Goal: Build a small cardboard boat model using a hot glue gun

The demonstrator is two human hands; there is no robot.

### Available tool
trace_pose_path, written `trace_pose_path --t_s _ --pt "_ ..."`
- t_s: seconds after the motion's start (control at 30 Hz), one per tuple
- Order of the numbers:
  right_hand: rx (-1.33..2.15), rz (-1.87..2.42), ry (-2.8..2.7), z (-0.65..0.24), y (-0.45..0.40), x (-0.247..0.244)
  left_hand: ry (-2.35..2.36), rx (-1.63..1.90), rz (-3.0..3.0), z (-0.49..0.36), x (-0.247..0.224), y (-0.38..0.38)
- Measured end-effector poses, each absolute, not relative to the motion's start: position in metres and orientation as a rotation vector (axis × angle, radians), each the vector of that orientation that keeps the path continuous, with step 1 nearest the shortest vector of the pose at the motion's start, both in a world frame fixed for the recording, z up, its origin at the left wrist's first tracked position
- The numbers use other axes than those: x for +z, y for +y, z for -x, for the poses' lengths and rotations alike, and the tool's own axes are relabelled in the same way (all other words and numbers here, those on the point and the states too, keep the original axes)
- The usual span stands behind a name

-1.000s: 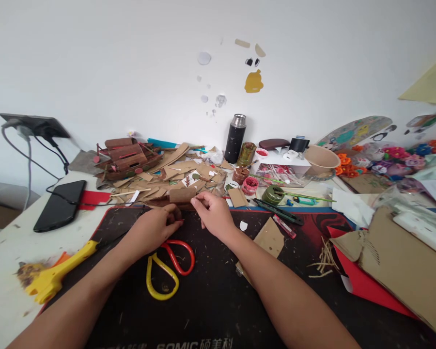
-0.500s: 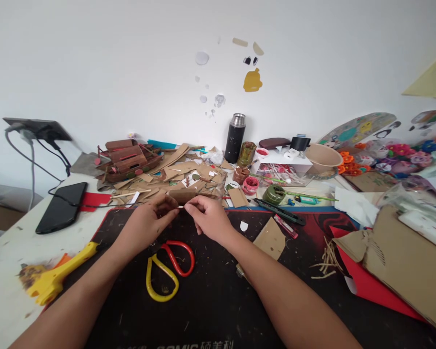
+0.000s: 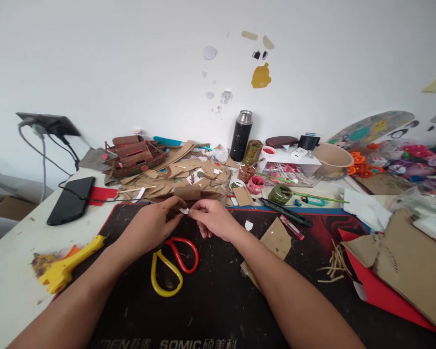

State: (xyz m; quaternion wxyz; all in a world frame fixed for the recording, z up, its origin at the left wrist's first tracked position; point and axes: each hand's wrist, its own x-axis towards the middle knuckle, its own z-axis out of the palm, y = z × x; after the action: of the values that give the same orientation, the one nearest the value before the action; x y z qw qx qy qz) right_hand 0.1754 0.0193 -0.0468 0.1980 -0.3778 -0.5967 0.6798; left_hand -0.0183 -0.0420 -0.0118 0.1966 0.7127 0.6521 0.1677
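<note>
A small white paper piece [image 3: 184, 211] is pinched between the fingertips of my left hand [image 3: 160, 219] and my right hand [image 3: 212, 218], above the far part of the black mat [image 3: 218, 310]. Both hands are closed on it, almost touching. Just behind them lies a brown cardboard boat shape [image 3: 187, 194], partly covered by my fingers. Scissors with one red and one yellow handle [image 3: 166, 272] rest on the mat below my hands, their blades hidden under my left hand. Another small white piece [image 3: 249, 225] lies right of my right hand.
A yellow glue gun [image 3: 69, 264] and black phone [image 3: 71, 201] lie at left. Cardboard scraps [image 3: 174, 169], a brown model boat [image 3: 134, 157], a black flask [image 3: 241, 135] and paint jars [image 3: 279, 194] stand behind. Folded cardboard [image 3: 410, 271] and red paper lie at right.
The view has shifted slightly, so the table things appear a little further right. The white piece between my fingers shows more and looks tilted; the boat shape behind is more visible.
</note>
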Motion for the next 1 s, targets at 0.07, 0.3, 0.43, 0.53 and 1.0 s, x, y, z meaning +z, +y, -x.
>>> trace_pose_path --t_s 0.07,0.3,0.43,0.53,1.0 --pt "1.878 1.071 -1.734 -0.177 0.018 -0.046 1.822 0.451 -2.000 0.020 -0.010 -0.045" --pt "1.747 1.162 -1.946 -0.179 0.014 -0.043 2.240 0.362 -1.835 0.060 0.017 -0.084" --pt "1.694 1.179 -2.015 -0.179 0.013 -0.044 2.441 0.166 -1.954 0.108 0.014 -0.114" --pt "1.638 1.211 -2.089 -0.179 0.013 -0.043 2.402 0.029 -2.075 0.136 -0.004 -0.130" --pt "1.289 1.297 -2.318 -0.176 0.002 -0.034 2.316 0.052 -2.347 0.153 -0.033 -0.151"
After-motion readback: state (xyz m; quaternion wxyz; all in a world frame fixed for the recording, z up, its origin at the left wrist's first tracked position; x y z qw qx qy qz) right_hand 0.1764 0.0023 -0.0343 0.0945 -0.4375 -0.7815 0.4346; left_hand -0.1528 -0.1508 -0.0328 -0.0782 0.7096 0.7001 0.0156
